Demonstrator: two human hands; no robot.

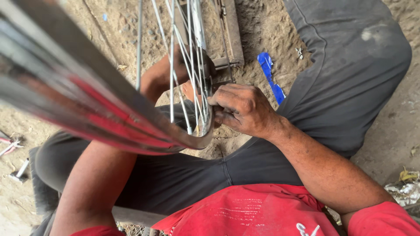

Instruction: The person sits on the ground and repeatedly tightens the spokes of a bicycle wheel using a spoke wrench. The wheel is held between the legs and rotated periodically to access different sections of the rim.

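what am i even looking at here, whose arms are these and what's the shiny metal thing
This is one picture from a camera worn on a person's head, looking down at their own lap and hands. The person sits on sandy ground in dark grey trousers and a red shirt. The shiny thing is a silver spoked bicycle wheel rim, blurred because it is so near the lens. The right hand grips the rim's lower edge. The left hand is behind the spokes, mostly hidden. A blue strip lies on the sand.
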